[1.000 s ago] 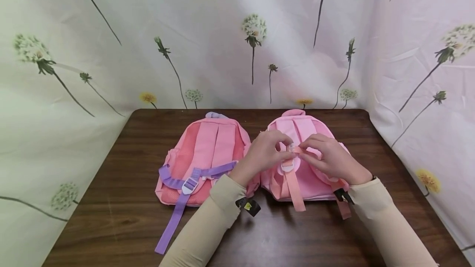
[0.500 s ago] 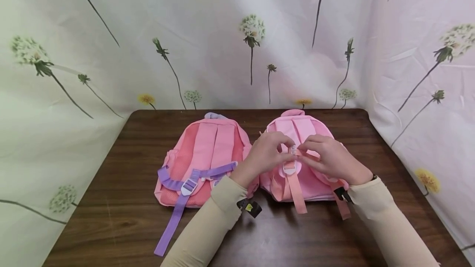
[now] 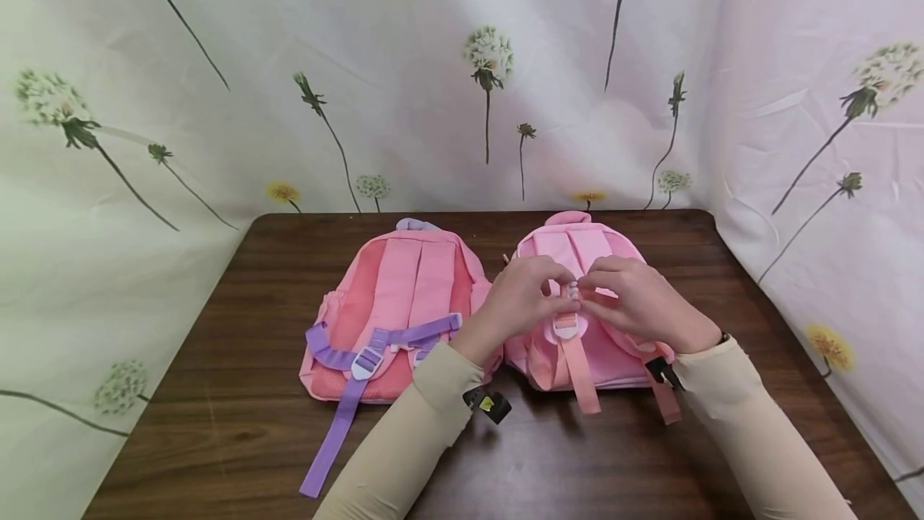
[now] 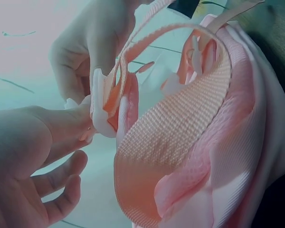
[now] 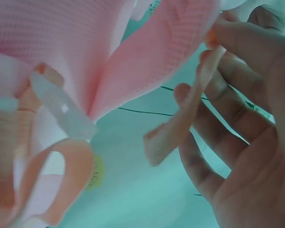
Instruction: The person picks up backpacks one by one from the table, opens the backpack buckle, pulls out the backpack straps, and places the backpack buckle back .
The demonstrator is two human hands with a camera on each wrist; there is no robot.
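Note:
On the right side of the table lies a pink backpack (image 3: 613,359), straps up. Above it both hands meet at a small whitish buckle (image 3: 573,290) on a peach strap. The left hand (image 3: 521,299) pinches it between thumb and finger from the left; in the left wrist view the left hand (image 4: 23,147) has its other fingers loosely bent. From the right, the right hand (image 3: 642,303) pinches at the buckle and strap. In the right wrist view, a peach strap end (image 5: 173,130) hangs by the right hand (image 5: 247,118). A white slider (image 3: 565,326) sits below on the strap.
A second pink backpack (image 3: 415,279) with purple straps (image 3: 335,432) lies left of the first, close beside it. Both rest on a dark wooden table (image 3: 238,440). Behind and at the sides hangs a pale curtain (image 3: 404,38) printed with dandelions.
The peach strap end between the hands has become less visible in the head view. Both hands stay pinched at the buckle, with only slight shifts; the view has moved slightly.

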